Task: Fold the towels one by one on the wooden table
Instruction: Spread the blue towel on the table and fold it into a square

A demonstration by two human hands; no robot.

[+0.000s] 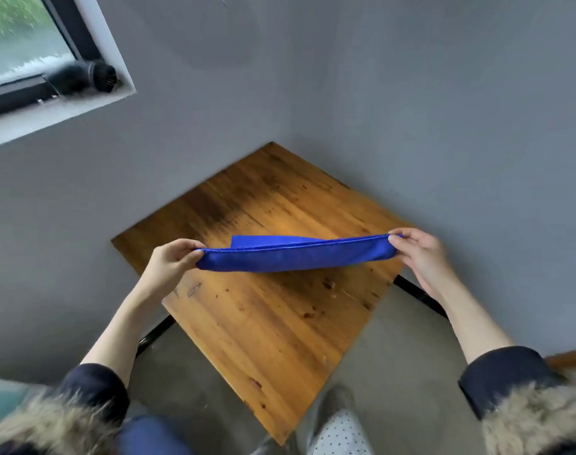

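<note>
Left hand [170, 257] pinching one end of blue towel [293, 257], right hand [418, 254] pinching the other, towel stretched between fingertips above table [263, 323]

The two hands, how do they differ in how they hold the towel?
The left hand sits lower and nearer the table's left edge; the right hand sits higher, past the right edge. Both pinch an end of the blue towel, stretching it above the table.
</note>
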